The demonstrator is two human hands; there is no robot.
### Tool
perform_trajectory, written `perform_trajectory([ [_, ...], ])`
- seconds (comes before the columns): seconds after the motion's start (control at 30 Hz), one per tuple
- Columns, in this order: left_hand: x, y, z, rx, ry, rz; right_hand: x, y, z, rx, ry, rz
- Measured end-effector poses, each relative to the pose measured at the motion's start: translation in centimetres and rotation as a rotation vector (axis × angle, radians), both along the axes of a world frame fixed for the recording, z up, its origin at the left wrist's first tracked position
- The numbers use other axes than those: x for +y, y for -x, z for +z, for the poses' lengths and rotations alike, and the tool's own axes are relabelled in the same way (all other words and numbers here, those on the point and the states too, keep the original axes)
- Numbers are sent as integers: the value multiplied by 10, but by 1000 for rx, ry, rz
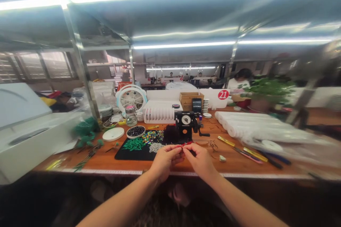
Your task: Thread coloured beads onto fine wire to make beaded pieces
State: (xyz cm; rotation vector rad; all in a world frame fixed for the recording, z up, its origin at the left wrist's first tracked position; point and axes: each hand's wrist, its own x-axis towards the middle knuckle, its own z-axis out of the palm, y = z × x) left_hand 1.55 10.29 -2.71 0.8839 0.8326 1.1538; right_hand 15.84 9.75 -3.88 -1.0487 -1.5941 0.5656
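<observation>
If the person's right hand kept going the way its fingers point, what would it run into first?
The right hand would likely meet the red strand at its fingertips first, then the left hand just beyond, though depth is unclear.

Bkgd: white desk fan (131, 98), cardboard box (188, 101), potted plant (267, 90), no. 21 sign (223, 94).

Bare left hand (165, 163) and right hand (201, 161), slender forearms (122, 202).

Left hand (165, 161), right hand (199, 160), pinching red thread (184, 144), black bead mat (125, 155)
</observation>
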Motion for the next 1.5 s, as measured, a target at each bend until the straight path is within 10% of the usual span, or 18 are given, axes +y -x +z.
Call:
perform_trajectory([
  [0.53,2,-11,4,80,23,140,3,1,-8,-160,-252,-3],
  [0.83,10,-14,3,97,-16,114,6,-13,8,-81,163,127],
  [1.5,18,-16,1,229,-139,-30,12,-17,12,3,286,213],
])
